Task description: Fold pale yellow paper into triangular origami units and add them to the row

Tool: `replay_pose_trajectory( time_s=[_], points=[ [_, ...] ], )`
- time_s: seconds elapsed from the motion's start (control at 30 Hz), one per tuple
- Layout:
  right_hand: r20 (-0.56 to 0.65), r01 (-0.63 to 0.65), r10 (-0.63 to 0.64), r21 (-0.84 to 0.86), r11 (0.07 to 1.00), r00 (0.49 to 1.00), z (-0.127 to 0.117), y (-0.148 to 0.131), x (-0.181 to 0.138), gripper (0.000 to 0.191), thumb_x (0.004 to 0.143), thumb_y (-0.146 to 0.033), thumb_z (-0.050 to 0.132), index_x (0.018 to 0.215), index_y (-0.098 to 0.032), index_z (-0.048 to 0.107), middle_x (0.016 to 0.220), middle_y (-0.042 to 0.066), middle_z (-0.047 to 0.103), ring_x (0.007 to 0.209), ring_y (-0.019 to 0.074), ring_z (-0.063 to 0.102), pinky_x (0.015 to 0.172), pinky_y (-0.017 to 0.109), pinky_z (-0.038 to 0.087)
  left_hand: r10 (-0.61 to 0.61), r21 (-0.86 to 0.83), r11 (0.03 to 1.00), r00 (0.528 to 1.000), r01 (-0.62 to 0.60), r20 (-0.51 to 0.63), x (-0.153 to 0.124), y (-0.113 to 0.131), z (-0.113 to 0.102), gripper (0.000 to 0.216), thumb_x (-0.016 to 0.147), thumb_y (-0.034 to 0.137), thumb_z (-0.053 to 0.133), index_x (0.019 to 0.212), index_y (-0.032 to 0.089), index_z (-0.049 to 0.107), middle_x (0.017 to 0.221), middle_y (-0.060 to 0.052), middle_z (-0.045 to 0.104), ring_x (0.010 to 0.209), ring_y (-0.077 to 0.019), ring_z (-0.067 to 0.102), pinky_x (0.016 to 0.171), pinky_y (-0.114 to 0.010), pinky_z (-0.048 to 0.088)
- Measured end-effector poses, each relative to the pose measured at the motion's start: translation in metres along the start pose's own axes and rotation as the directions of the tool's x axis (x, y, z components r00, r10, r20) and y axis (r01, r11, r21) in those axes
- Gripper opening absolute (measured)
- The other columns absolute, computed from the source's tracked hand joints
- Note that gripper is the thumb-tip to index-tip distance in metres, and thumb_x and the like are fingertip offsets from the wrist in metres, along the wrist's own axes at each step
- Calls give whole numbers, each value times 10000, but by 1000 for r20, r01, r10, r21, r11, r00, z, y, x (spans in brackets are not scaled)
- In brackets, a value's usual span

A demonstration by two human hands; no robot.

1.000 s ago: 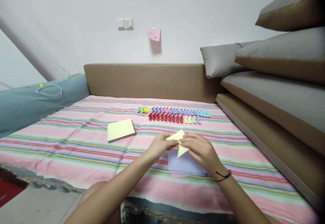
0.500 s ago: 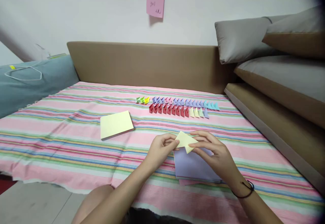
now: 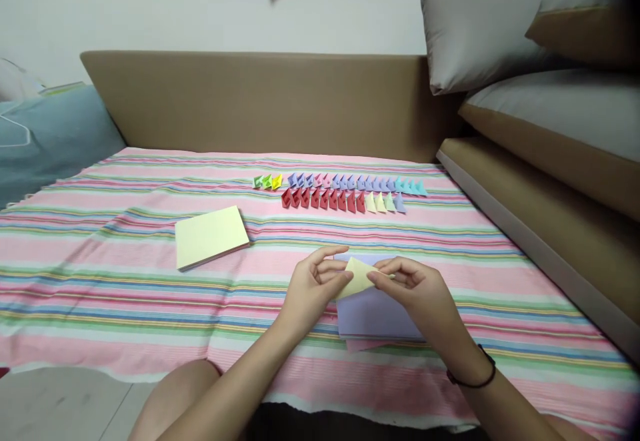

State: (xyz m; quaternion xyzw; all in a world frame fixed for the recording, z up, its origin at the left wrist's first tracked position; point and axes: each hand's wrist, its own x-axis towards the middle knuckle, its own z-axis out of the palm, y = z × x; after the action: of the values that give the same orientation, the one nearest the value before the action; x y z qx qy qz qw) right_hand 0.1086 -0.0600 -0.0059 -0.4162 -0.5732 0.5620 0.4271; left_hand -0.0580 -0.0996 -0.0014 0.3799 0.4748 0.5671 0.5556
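1. So the piece of folded yellow paper [image 3: 358, 279] is right between the two hands, over the far-left part of a lavender paper stack [image 3: 377, 317]. Can't tell how big the gap underneath is.

2. Using the paper as the clock centre (12 = away from the person), the left hand [image 3: 313, 287] is at about 9 and the right hand [image 3: 421, 292] at 3 to 4. Neither is nearer, both are touching it.

3. Its long axis looks roughly 9-to-3, right end tipped up a bit. Fingers hide both ends, so don't hold me to it.

4. Left is pinching its end, thumb on the near face. Right has its thumb on the front and fingers tucked behind, so that's a grip too.

5. Versus half a second ago: a pointed flap hung at 6 o'clock by the right fingers, and now I can't see it. The right fingers were more spread, too. View's also tipped down; the wall switch is gone.

6. Around it on the striped cloth [image 3: 125, 321]: yellow pad [image 3: 211, 235] towards 10, row of red folded pieces [image 3: 324, 199] near 11.
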Motion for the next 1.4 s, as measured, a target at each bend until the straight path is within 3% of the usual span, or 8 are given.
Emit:
replay_pose_trajectory(
  time_s=[0.2,0.4,0.63,0.87,1.07,1.4],
  points=[
    [0,46,-46,-16,999,999,-4,-2,-3,197,666,-329,746,649,-187,610,788,41,635,730,172,613,658,288,506,-70,-2,998,997,70,-14,0,4,8,243,625,263,759,810,128,681,597,-9,670,572,-122,607,555,-210,456],
    [16,67,-66,-44,997,998,-2,-1,-5,194,697,-322,725,649,-183,598,758,29,619,711,154,598,640,267,489,-109,32,994,994,109,1,1,-4,8,241,635,295,755,775,112,686,679,-50,702,594,-128,604,532,-207,428],
    [139,-122,112,72,990,984,4,-1,-6,281,664,-269,757,874,-211,580,803,1,678,751,144,649,672,240,500,-104,12,994,994,104,-32,1,-13,-2,258,674,364,724,760,125,676,632,-32,681,543,-102,566,513,-201,415],
    [185,-188,170,80,979,968,8,7,-4,181,678,-284,737,790,-175,646,703,3,681,678,130,629,658,240,492,-85,31,996,995,87,-52,0,-12,-6,247,676,366,721,717,129,670,641,-42,697,570,-110,593,549,-198,433],
    [199,-190,168,97,977,965,12,10,-5,194,657,-264,755,795,-182,645,757,1,692,721,129,633,670,230,487,-89,35,995,995,91,-54,1,-15,-7,238,673,359,720,717,132,666,618,-39,689,548,-123,600,526,-209,433],
    [171,-264,246,94,960,954,6,8,-3,254,634,-377,758,717,-159,658,655,23,698,630,133,646,643,257,519,-108,22,994,994,109,-27,2,-17,-9,203,676,318,726,694,128,659,608,-20,678,540,-95,584,530,-184,426]
  ],
)
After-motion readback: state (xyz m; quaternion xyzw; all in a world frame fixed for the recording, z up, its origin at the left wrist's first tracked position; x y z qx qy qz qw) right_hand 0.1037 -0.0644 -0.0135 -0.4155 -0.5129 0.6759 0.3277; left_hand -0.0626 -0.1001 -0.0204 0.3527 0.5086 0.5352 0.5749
